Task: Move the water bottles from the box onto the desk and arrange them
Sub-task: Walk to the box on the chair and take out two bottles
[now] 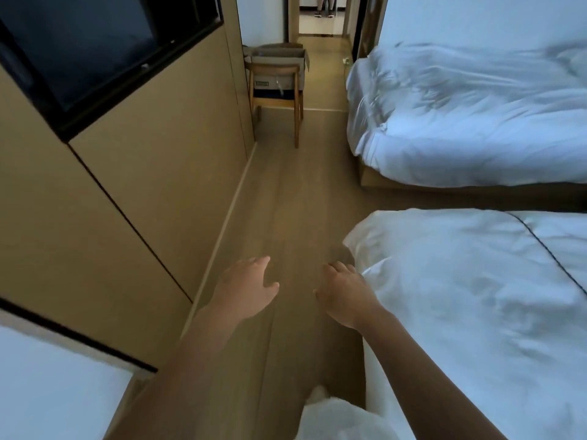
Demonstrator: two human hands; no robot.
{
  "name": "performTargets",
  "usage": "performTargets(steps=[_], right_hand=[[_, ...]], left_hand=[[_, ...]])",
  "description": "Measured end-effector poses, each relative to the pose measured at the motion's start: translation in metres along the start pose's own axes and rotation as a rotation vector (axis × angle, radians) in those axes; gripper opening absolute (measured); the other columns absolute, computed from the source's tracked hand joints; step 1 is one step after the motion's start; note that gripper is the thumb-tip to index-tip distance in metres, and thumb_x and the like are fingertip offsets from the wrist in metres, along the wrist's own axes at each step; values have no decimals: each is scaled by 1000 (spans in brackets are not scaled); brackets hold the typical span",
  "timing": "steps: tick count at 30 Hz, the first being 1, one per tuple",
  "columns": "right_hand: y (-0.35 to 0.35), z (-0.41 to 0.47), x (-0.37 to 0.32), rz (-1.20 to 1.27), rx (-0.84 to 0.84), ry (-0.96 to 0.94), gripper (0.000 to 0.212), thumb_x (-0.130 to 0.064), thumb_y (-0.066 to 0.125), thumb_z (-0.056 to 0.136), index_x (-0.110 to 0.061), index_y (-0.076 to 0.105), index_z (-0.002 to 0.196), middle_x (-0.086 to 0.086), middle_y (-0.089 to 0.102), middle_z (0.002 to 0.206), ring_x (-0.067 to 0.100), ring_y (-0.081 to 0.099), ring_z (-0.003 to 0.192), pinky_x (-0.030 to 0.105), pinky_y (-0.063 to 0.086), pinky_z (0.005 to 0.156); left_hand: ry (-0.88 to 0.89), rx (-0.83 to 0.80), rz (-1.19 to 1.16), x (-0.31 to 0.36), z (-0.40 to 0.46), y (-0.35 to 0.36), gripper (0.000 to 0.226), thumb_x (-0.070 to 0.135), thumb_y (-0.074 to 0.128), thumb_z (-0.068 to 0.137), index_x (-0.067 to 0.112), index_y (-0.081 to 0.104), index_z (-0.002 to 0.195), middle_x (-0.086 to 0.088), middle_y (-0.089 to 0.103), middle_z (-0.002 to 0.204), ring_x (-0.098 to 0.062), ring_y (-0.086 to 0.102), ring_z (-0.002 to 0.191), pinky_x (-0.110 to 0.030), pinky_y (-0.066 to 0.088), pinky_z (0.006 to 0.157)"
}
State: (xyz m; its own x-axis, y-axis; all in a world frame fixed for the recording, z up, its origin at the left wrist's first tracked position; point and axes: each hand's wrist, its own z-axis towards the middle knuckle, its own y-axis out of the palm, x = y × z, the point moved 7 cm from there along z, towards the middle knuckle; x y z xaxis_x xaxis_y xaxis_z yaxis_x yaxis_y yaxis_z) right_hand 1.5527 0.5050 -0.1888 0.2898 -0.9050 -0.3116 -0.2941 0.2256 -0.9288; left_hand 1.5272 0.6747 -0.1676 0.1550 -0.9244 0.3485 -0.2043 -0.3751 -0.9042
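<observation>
A cardboard box (282, 55) sits on a wooden chair (276, 90) at the far end of the aisle, against the left wall. Its contents are hidden, and no water bottles show. My left hand (247, 284) and my right hand (341, 292) reach forward over the wooden floor, fingers relaxed and holding nothing. Both hands are far from the box. My right hand is close to the corner of the near bed. A white surface (47, 392) at the lower left may be the desk.
Two beds with white duvets, one near (476, 312) and one far (460, 122), fill the right side. A beige panelled wall (143, 185) with a dark screen (79, 42) runs along the left. The floor aisle (286, 201) leads to a doorway where a person's legs (325, 4) stand.
</observation>
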Motion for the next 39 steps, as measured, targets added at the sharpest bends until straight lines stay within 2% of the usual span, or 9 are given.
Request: performTargets(steps=[4,9,17,27,39], right_hand=[[-43,97,28,-1,2,-34,55,-35,45,94,-16,30,143,2,36,146,24,37,129,36,33,105],[-70,191,47,-19,-41,-72,62,-36,46,94,-17,21,147,2,30,150,24,30,135,37,29,109],[-101,355,64,-66,-52,-69,60,-37,46,93,-15,25,145,3,32,148,23,30,135,36,29,109],[-166,591,68,-28,-10,52,63,-41,50,92,-20,26,145,1,33,149,22,32,135,36,32,108],[-196,813,100,9,-24,64,63,-43,52,91,-19,29,144,1,36,147,22,35,134,36,34,107]], left_hand=[[-32,42,-64,20,98,-29,63,37,54,92,17,32,146,-1,38,149,-20,38,135,-36,33,110],[-51,54,-26,25,186,-45,64,39,56,90,18,32,146,-2,41,147,-20,40,134,-31,32,106],[-7,53,-13,15,354,-84,65,41,55,90,17,31,146,-1,39,148,-20,39,134,-32,35,106],[58,70,10,-16,596,-195,62,42,53,91,18,35,145,0,40,148,-21,41,132,-35,37,105],[17,36,0,-34,816,-237,61,42,53,91,19,35,145,0,39,148,-21,42,131,-34,38,102]])
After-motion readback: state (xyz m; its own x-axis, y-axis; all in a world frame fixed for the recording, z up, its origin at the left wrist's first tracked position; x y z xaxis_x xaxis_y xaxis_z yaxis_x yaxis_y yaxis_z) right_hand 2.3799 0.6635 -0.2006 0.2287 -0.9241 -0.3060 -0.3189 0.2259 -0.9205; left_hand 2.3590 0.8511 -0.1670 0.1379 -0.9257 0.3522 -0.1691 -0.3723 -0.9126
